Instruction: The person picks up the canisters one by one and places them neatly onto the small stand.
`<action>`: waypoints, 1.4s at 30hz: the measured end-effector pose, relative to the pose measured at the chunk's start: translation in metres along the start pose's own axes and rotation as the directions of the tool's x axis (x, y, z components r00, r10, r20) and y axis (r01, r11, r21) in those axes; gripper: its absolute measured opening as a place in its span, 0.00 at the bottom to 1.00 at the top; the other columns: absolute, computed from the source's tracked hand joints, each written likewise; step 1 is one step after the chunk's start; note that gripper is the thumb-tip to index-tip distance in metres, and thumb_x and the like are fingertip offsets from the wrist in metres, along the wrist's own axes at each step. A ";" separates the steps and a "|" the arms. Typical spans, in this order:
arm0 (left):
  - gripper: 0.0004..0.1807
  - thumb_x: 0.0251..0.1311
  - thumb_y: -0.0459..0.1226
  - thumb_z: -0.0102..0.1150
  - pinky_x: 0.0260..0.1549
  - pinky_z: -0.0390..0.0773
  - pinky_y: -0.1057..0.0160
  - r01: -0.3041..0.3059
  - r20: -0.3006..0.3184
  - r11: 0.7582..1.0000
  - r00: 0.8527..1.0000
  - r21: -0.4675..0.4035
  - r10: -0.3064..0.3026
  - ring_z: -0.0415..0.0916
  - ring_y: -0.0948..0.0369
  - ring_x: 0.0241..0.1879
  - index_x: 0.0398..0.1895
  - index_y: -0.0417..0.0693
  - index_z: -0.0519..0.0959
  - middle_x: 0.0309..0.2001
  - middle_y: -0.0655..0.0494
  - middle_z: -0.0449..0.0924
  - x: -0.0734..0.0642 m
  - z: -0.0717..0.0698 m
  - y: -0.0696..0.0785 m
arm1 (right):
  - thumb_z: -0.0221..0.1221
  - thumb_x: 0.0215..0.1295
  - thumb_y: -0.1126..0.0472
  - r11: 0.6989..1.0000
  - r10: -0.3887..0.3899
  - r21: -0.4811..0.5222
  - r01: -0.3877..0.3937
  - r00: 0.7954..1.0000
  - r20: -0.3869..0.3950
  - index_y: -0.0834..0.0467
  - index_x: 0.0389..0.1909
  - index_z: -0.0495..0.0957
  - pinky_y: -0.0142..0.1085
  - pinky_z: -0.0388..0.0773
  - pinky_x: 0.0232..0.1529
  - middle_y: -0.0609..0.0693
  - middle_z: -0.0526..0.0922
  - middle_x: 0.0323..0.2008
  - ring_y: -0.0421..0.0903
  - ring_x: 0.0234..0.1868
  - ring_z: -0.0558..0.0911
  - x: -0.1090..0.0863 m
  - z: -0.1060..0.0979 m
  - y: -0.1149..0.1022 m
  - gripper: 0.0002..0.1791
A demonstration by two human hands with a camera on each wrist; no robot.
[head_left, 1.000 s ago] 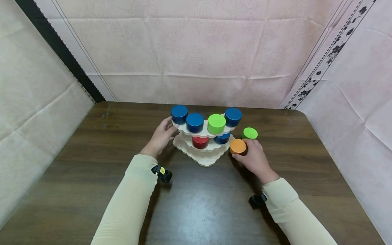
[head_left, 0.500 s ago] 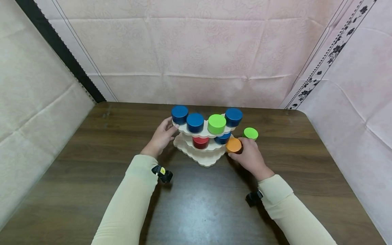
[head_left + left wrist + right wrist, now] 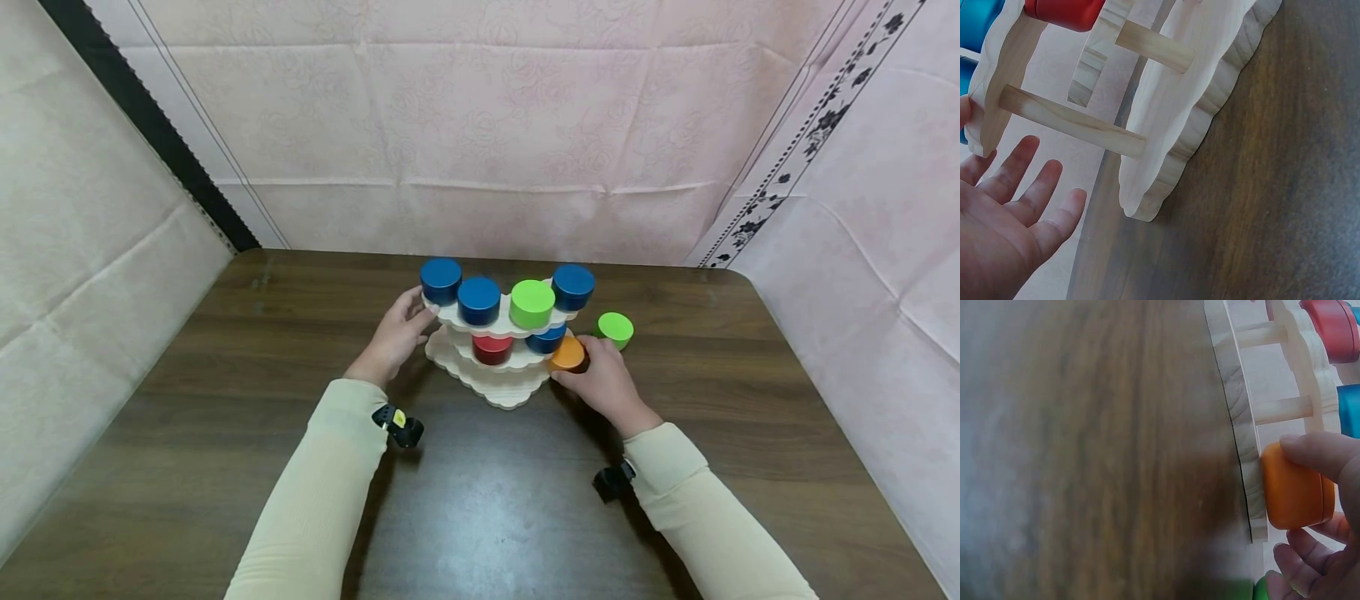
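Note:
A tiered wooden stand with scalloped edges (image 3: pixel 504 392) stands on the table. My left hand (image 3: pixel 392 335) holds the left edge of its top tier between thumb and index finger; the other fingers spread free in the left wrist view. On the right, my right hand (image 3: pixel 604 379) grips a small round orange tin (image 3: pixel 1294 490) at the bottom tier's right corner. In the right wrist view the tin's base meets that tier. Blue tins (image 3: pixel 478 300) and a green tin (image 3: pixel 532 303) sit on the top tier. Below are a red tin (image 3: pixel 492 349) and a blue one.
Another green tin (image 3: pixel 615 328) stands on the brown wooden table (image 3: pixel 465 517), just beyond my right hand. Pale cloth (image 3: pixel 480 133) hangs behind the table and along both sides. Each wrist carries a black camera (image 3: pixel 613 482).
My right hand has moved left with the orange tin, from beside the stand onto its lower right corner. The left hand stays at the top tier.

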State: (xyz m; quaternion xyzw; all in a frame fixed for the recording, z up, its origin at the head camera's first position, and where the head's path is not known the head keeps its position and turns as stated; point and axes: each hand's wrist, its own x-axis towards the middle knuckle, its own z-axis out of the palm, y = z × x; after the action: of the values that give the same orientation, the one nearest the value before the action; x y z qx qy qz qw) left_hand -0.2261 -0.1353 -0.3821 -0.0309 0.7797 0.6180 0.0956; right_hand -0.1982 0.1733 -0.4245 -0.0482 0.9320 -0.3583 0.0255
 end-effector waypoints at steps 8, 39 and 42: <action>0.33 0.73 0.48 0.45 0.64 0.66 0.48 -0.003 0.004 1.000 1.000 0.000 0.003 0.56 0.51 0.71 0.76 0.55 0.50 0.74 0.49 0.54 0.001 0.000 -0.001 | 0.68 0.58 0.55 0.999 -0.020 0.045 0.019 1.000 0.014 0.67 0.64 0.66 0.50 0.72 0.54 0.62 0.71 0.52 0.56 0.51 0.68 0.005 0.005 -0.001 0.37; 0.33 0.73 0.49 0.45 0.64 0.66 0.48 0.002 0.003 1.000 1.000 -0.004 -0.002 0.56 0.52 0.71 0.76 0.56 0.50 0.75 0.50 0.53 0.001 0.000 -0.001 | 0.68 0.58 0.54 0.997 -0.033 0.068 0.028 0.996 0.077 0.65 0.68 0.61 0.52 0.70 0.61 0.61 0.69 0.58 0.57 0.55 0.68 0.012 0.007 -0.004 0.42; 0.33 0.72 0.49 0.45 0.64 0.66 0.48 0.002 0.001 1.000 1.000 -0.009 -0.002 0.56 0.52 0.71 0.76 0.56 0.50 0.75 0.50 0.53 0.000 0.000 -0.001 | 0.68 0.58 0.54 0.997 -0.052 0.061 0.048 0.996 0.072 0.65 0.68 0.61 0.51 0.73 0.58 0.61 0.69 0.57 0.57 0.54 0.69 0.011 0.005 -0.002 0.42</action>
State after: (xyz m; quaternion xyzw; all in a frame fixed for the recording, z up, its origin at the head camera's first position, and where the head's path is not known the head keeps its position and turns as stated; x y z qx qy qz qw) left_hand -0.2264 -0.1352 -0.3828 -0.0317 0.7769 0.6214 0.0967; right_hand -0.2084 0.1675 -0.4274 -0.0837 0.9179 -0.3843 0.0522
